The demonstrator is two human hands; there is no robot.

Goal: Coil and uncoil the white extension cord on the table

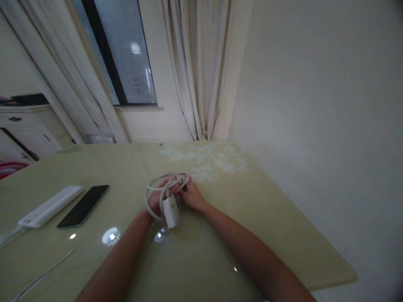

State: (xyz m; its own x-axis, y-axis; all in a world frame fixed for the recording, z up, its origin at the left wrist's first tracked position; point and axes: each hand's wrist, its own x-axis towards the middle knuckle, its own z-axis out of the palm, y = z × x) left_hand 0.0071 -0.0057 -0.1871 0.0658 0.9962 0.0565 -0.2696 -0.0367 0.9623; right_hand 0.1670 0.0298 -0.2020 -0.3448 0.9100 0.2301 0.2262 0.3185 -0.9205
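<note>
A white charging cable [150, 194] is looped into a loose coil above the glossy table, around and between my two hands. From the coil hangs a white charger plug [171, 212], tilted slightly, just below my fingers. My left hand [156, 199] is closed on the coil's left side, its fingers partly covered by the loops. On the right side, my right hand [191, 195] pinches the cable with its fingertips. The exact grip of the fingers is partly hidden behind the cable.
On the left of the pale green table [283, 235] lie a white power strip [52, 205] and a black phone [84, 206]. A thin white cord [44, 274] runs in from the lower left. A wall [321, 105] borders the table's right side; curtains [201, 63] hang behind.
</note>
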